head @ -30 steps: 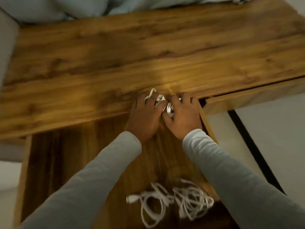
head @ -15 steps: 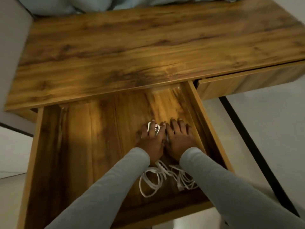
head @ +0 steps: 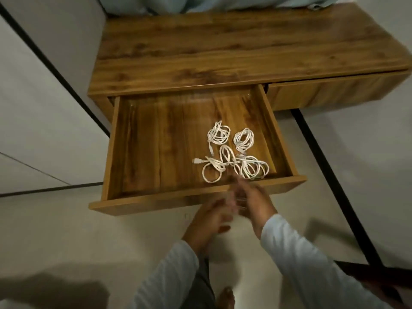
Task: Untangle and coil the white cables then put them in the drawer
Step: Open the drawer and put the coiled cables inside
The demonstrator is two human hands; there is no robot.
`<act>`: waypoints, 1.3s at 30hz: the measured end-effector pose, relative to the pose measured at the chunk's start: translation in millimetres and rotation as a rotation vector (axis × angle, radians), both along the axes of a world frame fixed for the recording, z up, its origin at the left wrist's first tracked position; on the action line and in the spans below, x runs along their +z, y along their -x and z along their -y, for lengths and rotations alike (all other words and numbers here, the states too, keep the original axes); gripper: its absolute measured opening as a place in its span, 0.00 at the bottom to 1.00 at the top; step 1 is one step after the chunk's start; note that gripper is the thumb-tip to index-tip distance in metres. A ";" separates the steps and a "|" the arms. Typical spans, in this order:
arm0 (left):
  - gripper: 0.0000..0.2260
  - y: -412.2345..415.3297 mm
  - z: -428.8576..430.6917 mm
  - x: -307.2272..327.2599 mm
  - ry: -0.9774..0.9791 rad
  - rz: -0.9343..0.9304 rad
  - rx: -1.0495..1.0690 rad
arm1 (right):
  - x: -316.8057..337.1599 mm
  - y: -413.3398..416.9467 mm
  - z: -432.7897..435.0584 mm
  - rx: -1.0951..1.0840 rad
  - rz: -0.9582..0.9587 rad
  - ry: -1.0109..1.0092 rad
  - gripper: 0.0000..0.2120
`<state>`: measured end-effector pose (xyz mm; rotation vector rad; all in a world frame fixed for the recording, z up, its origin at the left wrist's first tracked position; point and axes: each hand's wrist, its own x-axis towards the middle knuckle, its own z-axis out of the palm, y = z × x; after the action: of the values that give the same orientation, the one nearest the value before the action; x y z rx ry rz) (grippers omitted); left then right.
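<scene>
**A:** So where are the hands now?

**B:** Both are out of the drawer. The right hand [head: 254, 199] hangs over the front rim with its fingers stretched forward and nothing in them. The left hand [head: 211, 219] is just beside it, in front of the drawer and above the floor. Motion blur hides its fingers, so I cannot tell whether they are curled or straight, but no cable shows in it.

**A:** And half a second ago?

**B:** Both hands were down inside the drawer [head: 196, 198], side by side and pressing a coil onto the floor of it. They have let go and drawn back.

**A:** Then where are the white cables [head: 236, 152]?

**B:** All of them lie in the right half of the open drawer. Two tight coils [head: 219, 134] sit toward the back, just apart from each other. The looser loops [head: 254, 168] lie nearer the front, touching and crossing one another, with one plug end sticking out to the left.

**A:** What does that mean for the task?

**B:** The tabletop [head: 245, 47] carries no cable, so I judge the putting away done. The front loops may want tidying, and the drawer is not yet pushed shut.
</scene>
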<state>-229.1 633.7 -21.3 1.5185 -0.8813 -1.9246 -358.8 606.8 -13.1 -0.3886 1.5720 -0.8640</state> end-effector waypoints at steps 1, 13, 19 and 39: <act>0.13 -2.3 -6.9 -5.9 -0.107 -0.073 0.034 | -4.6 -0.6 -9.3 -0.034 0.095 -0.089 0.19; 0.12 -29.8 58.1 -32.1 -0.312 -0.520 0.322 | -16.9 3.1 53.8 -0.248 0.496 -0.131 0.46; 0.11 -30.4 141.6 -26.3 -0.260 -0.505 0.313 | -15.4 5.5 142.4 -0.195 0.522 -0.102 0.50; 0.07 -23.4 437.9 -30.6 -0.135 -0.473 0.352 | -19.1 3.4 421.9 -0.363 0.616 0.064 0.59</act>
<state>-205.7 195.8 -51.9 1.1179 -0.2635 -1.9762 -362.2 185.0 -32.2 0.1271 1.0507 -1.1794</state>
